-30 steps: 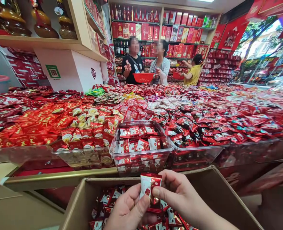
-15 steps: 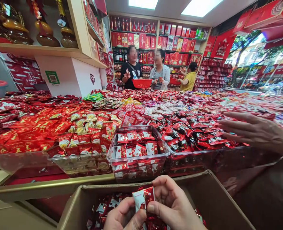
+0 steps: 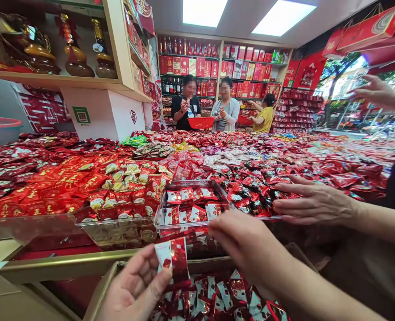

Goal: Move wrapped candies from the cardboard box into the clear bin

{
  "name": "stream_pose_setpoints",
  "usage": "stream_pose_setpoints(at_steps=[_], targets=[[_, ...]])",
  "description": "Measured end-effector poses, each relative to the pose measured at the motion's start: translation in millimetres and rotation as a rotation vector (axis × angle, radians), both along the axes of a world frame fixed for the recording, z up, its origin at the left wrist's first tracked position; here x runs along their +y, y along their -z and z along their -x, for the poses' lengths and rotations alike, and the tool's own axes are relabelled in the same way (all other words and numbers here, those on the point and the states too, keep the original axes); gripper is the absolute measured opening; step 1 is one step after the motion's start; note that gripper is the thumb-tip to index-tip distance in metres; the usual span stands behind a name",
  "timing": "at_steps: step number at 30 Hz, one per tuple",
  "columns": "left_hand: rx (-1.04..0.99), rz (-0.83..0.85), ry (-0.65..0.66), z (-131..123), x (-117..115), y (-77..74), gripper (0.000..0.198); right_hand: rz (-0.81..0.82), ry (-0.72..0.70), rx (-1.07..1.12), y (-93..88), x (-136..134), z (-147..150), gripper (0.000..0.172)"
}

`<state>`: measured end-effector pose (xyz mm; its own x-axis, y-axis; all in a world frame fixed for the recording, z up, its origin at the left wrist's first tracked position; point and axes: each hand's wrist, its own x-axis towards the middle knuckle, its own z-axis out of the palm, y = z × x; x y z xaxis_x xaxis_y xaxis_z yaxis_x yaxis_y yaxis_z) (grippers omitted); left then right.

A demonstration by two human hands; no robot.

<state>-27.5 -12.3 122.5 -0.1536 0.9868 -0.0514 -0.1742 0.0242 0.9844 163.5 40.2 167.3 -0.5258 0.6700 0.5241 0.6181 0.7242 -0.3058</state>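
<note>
My left hand (image 3: 137, 285) pinches a small red and white candy packet (image 3: 172, 257) by its lower edge, above the open cardboard box. Inside that box lie many more red and white packets (image 3: 214, 294). My right hand (image 3: 242, 229) reaches over the near right corner of a clear plastic tub (image 3: 165, 223), its back toward me. It is slightly blurred, and its fingertips are hidden, so I cannot tell whether it touches or holds anything. Packets of the same red and white look (image 3: 197, 213) sit in rows in the tub.
A co-worker's hand (image 3: 314, 200) spreads over dark red packets at the right; another raised hand (image 3: 378, 91) shows above it. Heaped sweets (image 3: 130, 178) cover the counter. Several people (image 3: 224, 107) stand across it, near a red basket (image 3: 201, 122). A gold-edged frame (image 3: 66, 261) runs along the front left.
Both my hands were together on the packet; now only my left holds it, farther left. My right hand has moved up to the tub. The co-worker's hand shifted left, and the view tilted up.
</note>
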Motion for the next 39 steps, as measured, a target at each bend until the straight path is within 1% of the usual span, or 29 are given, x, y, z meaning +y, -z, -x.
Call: stream_pose_setpoints(at_steps=[1,3,5,7,8,10,11,13,16,20,22,23,25,27,28,29,31,33,36,39], targets=[[0.054,-0.066,0.007,5.0,5.4,-11.6,0.049,0.004,0.049,-0.087,-10.9,15.3,5.0,0.017],[0.171,-0.220,0.004,12.7,20.6,-35.2,0.049,0.068,0.072,-0.298,-24.6,49.4,19.2,0.017],[0.350,-0.333,0.032,17.3,39.8,-55.3,0.040,0.167,0.029,-0.462,-26.9,81.1,35.7,0.014],[0.635,-0.385,0.080,20.2,60.1,-68.6,0.027,0.234,-0.030,-0.578,-21.5,103.7,50.1,0.021],[0.773,-0.385,0.105,21.2,69.8,-72.4,0.023,0.247,-0.051,-0.618,-17.6,110.6,55.4,0.026],[0.993,-0.356,0.139,22.6,87.1,-75.7,0.024,0.261,-0.074,-0.690,-10.6,116.6,61.3,0.034],[1.074,-0.330,0.161,22.8,94.5,-75.9,0.025,0.265,-0.079,-0.710,-8.2,116.6,62.2,0.034],[1.209,-0.265,0.206,22.1,106.8,-75.2,0.029,0.285,-0.085,-0.727,-5.9,113.7,61.5,0.030],[1.331,-0.157,0.297,16.7,120.7,-75.5,0.032,0.331,-0.095,-0.732,-5.9,109.5,61.5,0.022],[1.423,-0.037,0.452,0.2,133.9,-78.8,0.029,0.387,-0.077,-0.630,-7.0,105.9,63.2,0.021],[1.467,0.023,0.515,-10.7,138.6,-78.9,0.025,0.429,-0.041,-0.539,-10.9,99.9,50.3,0.015],[1.485,0.052,0.539,-16.2,140.5,-78.1,0.022,0.452,-0.021,-0.483,-14.1,95.6,37.0,0.013],[1.518,0.098,0.577,-26.0,143.4,-74.7,0.017,0.500,0.012,-0.363,-21.8,86.1,-3.7,0.019],[1.547,0.131,0.604,-32.9,145.5,-70.0,0.013,0.587,0.024,-0.223,-28.3,79.1,-54.3,0.024],[1.563,0.140,0.612,-35.0,146.4,-67.8,0.012,0.653,0.016,-0.159,-30.0,77.4,-78.6,0.025],[1.581,0.146,0.617,-36.1,147.1,-65.8,0.012,0.771,-0.006,-0.054,-30.3,77.1,-99.6,0.027],[1.622,0.144,0.618,-36.4,148.1,-63.0,0.012,0.910,-0.043,0.065,-27.0,79.6,-127.8,0.033],[1.660,0.125,0.617,-35.4,148.1,-61.6,0.012,1.036,-0.100,0.153,-20.8,83.8,-138.0,0.039],[1.711,0.095,0.617,-35.0,146.4,-60.3,0.011,1.276,-0.245,0.307,-12.7,88.0,-136.2,0.040],[1.778,0.092,0.600,-37.0,144.2,-59.0,0.005,1.449,-0.318,0.480,-9.1,89.5,-135.5,0.044]])
